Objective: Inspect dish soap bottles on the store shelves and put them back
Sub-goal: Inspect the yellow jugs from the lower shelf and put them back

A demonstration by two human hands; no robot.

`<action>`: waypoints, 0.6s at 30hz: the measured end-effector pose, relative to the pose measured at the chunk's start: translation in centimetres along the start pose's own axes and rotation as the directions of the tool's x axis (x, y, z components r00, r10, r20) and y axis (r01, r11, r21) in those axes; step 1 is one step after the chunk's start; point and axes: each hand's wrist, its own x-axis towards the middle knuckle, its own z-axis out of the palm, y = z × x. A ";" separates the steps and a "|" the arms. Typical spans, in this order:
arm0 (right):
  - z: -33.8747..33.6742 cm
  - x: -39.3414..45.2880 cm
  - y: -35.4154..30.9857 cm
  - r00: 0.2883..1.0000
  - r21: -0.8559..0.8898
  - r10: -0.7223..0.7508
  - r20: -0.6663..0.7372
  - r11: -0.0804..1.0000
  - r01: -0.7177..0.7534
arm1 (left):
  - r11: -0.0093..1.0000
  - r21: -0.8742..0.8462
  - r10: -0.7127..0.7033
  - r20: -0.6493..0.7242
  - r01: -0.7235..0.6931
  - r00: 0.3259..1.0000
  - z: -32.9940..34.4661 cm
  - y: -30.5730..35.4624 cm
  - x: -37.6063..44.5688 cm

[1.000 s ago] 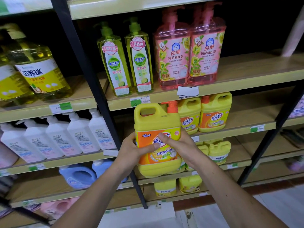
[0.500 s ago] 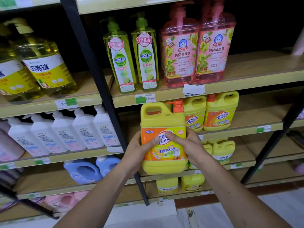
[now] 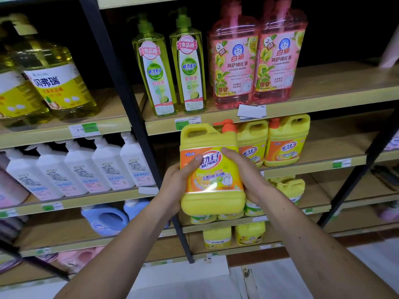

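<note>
A yellow dish soap jug (image 3: 211, 169) with an orange pump and an orange "Mr. Prince" label is held upright in front of the shelves, label facing me. My left hand (image 3: 174, 186) grips its left side, thumb across the label. My right hand (image 3: 244, 175) grips its right side, thumb on the label's top. Two matching yellow jugs (image 3: 285, 141) stand on the shelf (image 3: 319, 156) just behind and to the right.
Above stand two green pump bottles (image 3: 170, 72) and two pink pump bottles (image 3: 257, 61). A black upright post (image 3: 133, 117) divides the bays. Large yellow bottles (image 3: 56, 80) and white pump bottles (image 3: 86, 167) fill the left bay. Smaller yellow jugs (image 3: 233, 234) sit lower down.
The jug stays in both hands with little change of grip. My view has shifted, so the shelves appear slightly further right and lower than before.
</note>
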 end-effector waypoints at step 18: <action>-1.2 -1.2 -1.6 0.921 0.133 0.388 -0.029 0.915 -0.381 | 0.867 -0.071 -0.494 0.007 0.493 0.869 2.2 1.1 1.4</action>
